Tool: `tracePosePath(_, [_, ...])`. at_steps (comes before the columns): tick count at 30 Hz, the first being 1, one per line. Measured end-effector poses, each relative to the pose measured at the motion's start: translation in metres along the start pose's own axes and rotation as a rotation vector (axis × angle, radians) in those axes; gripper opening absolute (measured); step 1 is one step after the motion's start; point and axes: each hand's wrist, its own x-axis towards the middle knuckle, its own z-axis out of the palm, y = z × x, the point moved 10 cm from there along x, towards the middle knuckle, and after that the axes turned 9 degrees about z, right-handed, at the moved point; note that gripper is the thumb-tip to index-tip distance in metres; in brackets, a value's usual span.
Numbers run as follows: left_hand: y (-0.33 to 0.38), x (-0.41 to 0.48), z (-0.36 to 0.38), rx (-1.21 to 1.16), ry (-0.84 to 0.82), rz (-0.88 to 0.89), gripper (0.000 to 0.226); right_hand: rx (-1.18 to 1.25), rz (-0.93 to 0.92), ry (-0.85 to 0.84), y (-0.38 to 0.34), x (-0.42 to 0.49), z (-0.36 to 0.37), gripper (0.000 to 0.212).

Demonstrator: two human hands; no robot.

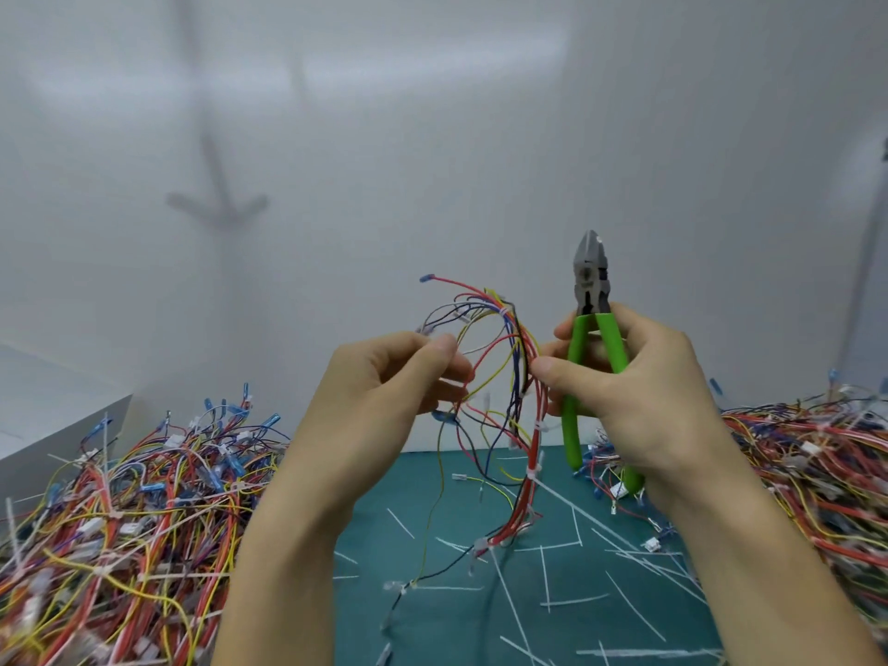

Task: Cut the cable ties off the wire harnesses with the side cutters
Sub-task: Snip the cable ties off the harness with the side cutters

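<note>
Head: left fingers (423, 350) pinch thin wire harness (532, 449); right fingers (569, 374) grip green-handled side cutters (590, 281)

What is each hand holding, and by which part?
The right hand grips the side cutters by their green handles, and its thumb presses the wire harness at its red bundle. The left hand pinches the same harness's loose upper strands.

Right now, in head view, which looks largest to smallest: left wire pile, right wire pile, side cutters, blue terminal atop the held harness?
1. left wire pile
2. right wire pile (cropped, so unsure)
3. side cutters
4. blue terminal
</note>
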Motion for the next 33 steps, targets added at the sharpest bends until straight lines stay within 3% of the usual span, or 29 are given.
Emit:
tracePosePath(2, [-0.002, 0.000, 0.001, 0.091, -0.017, -0.005, 0.032, 0.044, 0.007, -0.001, 0.000, 0.000, -0.003, 0.023])
tracePosePath(6, [-0.002, 0.001, -0.011, 0.182, 0.115, 0.012, 0.034, 0.108, 0.013, -0.006, -0.001, 0.000, -0.008, 0.024])
tracePosePath(12, [-0.005, 0.000, -0.014, 0.173, 0.099, 0.003, 0.024, 0.170, 0.010, -0.013, -0.004, -0.001, -0.011, 0.024])
tracePosePath(16, [0.013, 0.001, -0.016, 0.060, 0.165, 0.111, 0.034, 0.169, -0.013, 0.012, -0.006, -0.002, -0.008, 0.024])
tracePosePath(19, [0.024, 0.000, 0.003, 0.116, 0.002, 0.169, 0.046, 0.142, -0.042, -0.015, -0.008, -0.004, 0.001, 0.026])
tracePosePath(23, [0.017, -0.004, 0.042, 0.170, -0.269, 0.171, 0.017, 0.095, -0.090, -0.050, -0.011, -0.008, 0.016, 0.028])
tracePosePath(24, [0.016, -0.003, 0.045, 0.149, -0.294, 0.188, 0.022, 0.078, -0.097, -0.045, -0.011, -0.009, 0.018, 0.029])
tracePosePath(27, [0.013, -0.001, 0.043, 0.105, -0.313, 0.202, 0.030, 0.076, -0.081, -0.055, -0.009, -0.009, 0.022, 0.028])
tracePosePath(33, [0.007, 0.002, 0.029, 0.182, -0.207, 0.199, 0.018, 0.085, -0.071, -0.052, -0.010, -0.010, 0.022, 0.015])
